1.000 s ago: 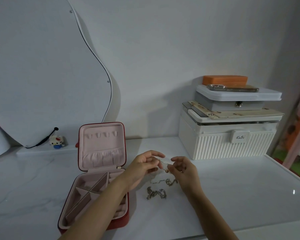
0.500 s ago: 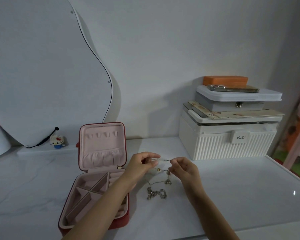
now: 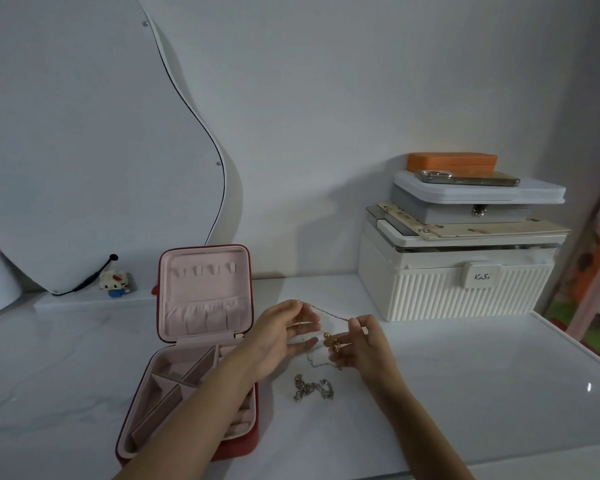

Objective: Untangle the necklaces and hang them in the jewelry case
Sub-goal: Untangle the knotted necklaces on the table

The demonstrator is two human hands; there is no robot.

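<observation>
A red jewelry case (image 3: 204,319) with pink lining stands open at the left, its lid upright with small hooks and a gathered pocket. A thin gold necklace (image 3: 329,312) is stretched in the air between my hands, small gold pendants dangling from it. My left hand (image 3: 282,336) is spread, fingers straight and thumb apart, and the chain lies over its fingertips. My right hand (image 3: 361,342) pinches the chain's other end. On the tabletop below lies a tangled silver necklace (image 3: 313,389), with neither hand touching it.
A white ribbed storage box (image 3: 454,289) stands at the back right under stacked trays, a phone (image 3: 466,177) and an orange case (image 3: 451,161). A curved mirror (image 3: 84,140) leans at the left with a small toy figure (image 3: 115,279) beside it. The white tabletop (image 3: 482,393) ends near right.
My hands have moved apart, drawing the gold chain out longer. My left hand has gone from a pinch to spread fingers. The silver necklace has stayed put.
</observation>
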